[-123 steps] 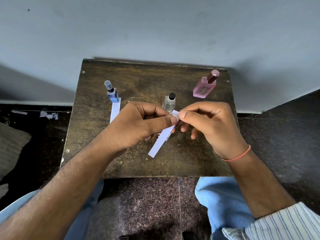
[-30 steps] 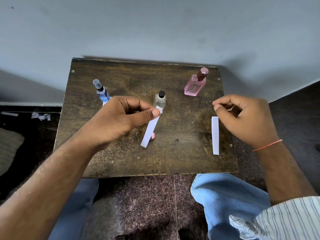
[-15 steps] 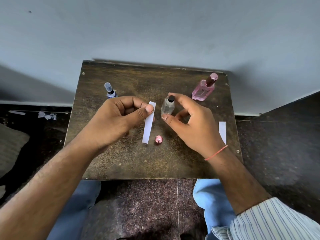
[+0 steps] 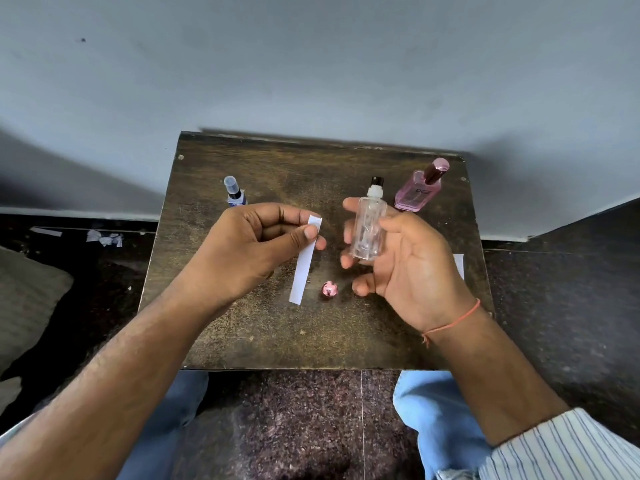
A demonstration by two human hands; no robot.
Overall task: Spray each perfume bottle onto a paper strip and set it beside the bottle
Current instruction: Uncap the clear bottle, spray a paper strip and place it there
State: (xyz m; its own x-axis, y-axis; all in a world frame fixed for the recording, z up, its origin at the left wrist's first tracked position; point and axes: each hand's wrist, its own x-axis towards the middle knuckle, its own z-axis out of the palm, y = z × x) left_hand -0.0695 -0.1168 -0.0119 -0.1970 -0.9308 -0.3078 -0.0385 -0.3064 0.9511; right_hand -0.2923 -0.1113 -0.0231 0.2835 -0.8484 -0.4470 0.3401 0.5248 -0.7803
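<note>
holding clear bottle in right hand, left hand pinching paper strip.

My left hand covers most of the blue bottle near the table's left edge, so only its cap and shoulder show. My right hand hides nearly all of the spare strip by the right edge. The label on the pink bottle is too small to read. Both my forearms run off the bottom edge.
</note>
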